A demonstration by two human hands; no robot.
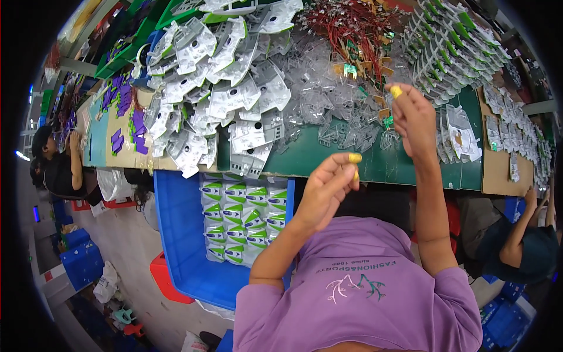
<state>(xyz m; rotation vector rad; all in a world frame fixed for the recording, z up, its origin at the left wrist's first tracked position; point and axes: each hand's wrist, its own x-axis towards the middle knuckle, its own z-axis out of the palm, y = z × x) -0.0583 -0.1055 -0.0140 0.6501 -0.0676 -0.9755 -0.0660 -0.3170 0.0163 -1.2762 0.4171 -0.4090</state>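
My left hand (pixel 324 192) is over the near edge of the green table, with its fingers curled and the thumb close to the index finger. A yellow finger cover (pixel 355 158) sits on its index fingertip. Further out, my right hand (pixel 415 122) reaches over the tabletop with bent fingers, a yellow cover on one fingertip too. Anything pinched in either hand is too small or hidden to make out. Beside the right fingers lie small green circuit boards (pixel 350 71) with a tangle of red wires (pixel 346 26). Clear plastic parts (pixel 346 134) are spread between the hands and the wires.
Grey-white plastic housings (pixel 234 97) with green edges are heaped at left; more are stacked (pixel 454 50) at far right. A blue bin (pixel 182 234) below the table holds rows of white-and-green pieces (pixel 234 214). Other people work at left (pixel 61 164) and right (pixel 522 246).
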